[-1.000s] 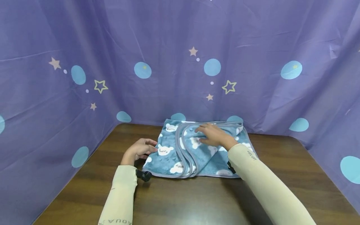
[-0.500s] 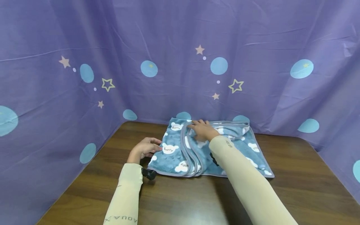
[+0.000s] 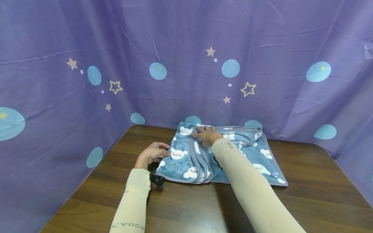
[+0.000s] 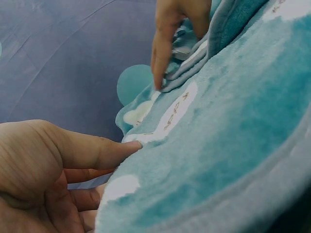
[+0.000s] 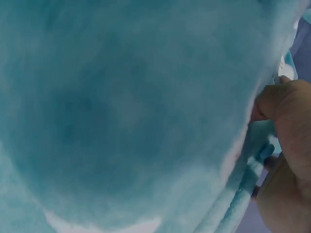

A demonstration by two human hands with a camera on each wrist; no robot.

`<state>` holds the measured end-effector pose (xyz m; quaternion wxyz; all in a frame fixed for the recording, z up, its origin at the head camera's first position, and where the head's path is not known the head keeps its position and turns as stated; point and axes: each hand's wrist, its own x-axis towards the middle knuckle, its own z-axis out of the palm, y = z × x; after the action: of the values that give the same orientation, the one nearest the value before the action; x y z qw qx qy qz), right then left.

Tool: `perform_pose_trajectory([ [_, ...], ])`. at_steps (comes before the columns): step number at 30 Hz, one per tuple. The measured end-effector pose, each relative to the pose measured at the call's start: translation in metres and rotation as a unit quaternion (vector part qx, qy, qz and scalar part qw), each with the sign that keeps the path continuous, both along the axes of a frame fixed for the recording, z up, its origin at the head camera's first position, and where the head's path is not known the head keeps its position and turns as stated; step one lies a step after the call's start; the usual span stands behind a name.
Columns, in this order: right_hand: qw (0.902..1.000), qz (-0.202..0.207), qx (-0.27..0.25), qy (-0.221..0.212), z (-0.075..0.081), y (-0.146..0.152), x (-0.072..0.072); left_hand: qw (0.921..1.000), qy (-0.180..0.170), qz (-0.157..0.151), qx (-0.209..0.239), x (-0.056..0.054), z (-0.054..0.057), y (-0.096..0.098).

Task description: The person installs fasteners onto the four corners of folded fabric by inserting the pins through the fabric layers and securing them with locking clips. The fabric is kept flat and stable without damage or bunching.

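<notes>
A teal fleece blanket (image 3: 178, 166) with white bear-head prints and grey piping lies folded on the table. At its left edge my left hand (image 3: 154, 152) pinches the cloth; in the left wrist view the thumb (image 4: 104, 151) is on top and the other fingers are underneath. My right hand (image 3: 207, 136) rests on the upper middle, its fingers spread over the layered piped edges (image 3: 201, 165). Those fingers also show in the left wrist view, touching the fold. In the right wrist view a raised bulge of blanket (image 5: 131, 107) fills most of the picture beside the right hand.
The brown wooden table (image 3: 175, 207) extends in front of the blanket and to both sides. A purple curtain (image 3: 186, 90) with stars and blue ovals hangs behind and along the sides. Some bunched cloth (image 3: 243, 136) lies at the blanket's upper right.
My right hand has moved left across the blanket and come down onto the piped edges, uncovering the blanket's lower right corner. The left hand stays at the left edge. The head view has turned slightly right.
</notes>
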<state>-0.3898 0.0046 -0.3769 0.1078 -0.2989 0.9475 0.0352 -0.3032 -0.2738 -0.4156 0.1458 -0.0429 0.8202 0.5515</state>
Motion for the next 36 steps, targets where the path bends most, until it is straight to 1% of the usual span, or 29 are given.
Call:
perform_pose_trajectory([
  [5, 0.9998, -0.003, 0.012, 0.012, -0.001, -0.003, 0.003, 1.0000, 0.000, 0.000, -0.003, -0.001, -0.001, 0.001],
  [12, 0.9991, 0.003, 0.028, 0.031, 0.000, -0.009, 0.004, 1.0000, -0.001, 0.000, -0.004, 0.000, 0.002, 0.001],
  [16, 0.9970, 0.023, 0.053, 0.052, -0.003, -0.012, 0.003, 1.0000, -0.001, -0.001, -0.007, -0.002, 0.000, 0.000],
  [19, 0.9945, 0.035, 0.073, 0.067, -0.004, -0.015, 0.005, 1.0000, -0.002, -0.001, -0.007, -0.002, -0.001, -0.001],
  [21, 0.9939, 0.035, 0.074, 0.074, -0.004, -0.016, 0.006, 1.0000, -0.001, 0.000, -0.006, -0.002, -0.001, 0.000],
  [24, 0.9922, 0.043, 0.066, 0.096, -0.003, -0.016, 0.007, 1.0000, 0.000, 0.003, -0.001, -0.001, 0.000, 0.001],
  [29, 0.9870, 0.062, 0.063, 0.134, -0.002, -0.008, 0.002, 1.0000, -0.002, 0.004, 0.004, 0.000, 0.000, 0.002],
  [33, 0.9847, 0.072, 0.058, 0.148, 0.003, 0.003, -0.002, 1.0000, -0.003, 0.001, 0.004, -0.001, 0.000, 0.001],
  [36, 0.9826, 0.089, 0.048, 0.156, 0.012, 0.014, -0.002, 1.0000, -0.005, 0.000, 0.000, -0.001, 0.000, 0.001],
])
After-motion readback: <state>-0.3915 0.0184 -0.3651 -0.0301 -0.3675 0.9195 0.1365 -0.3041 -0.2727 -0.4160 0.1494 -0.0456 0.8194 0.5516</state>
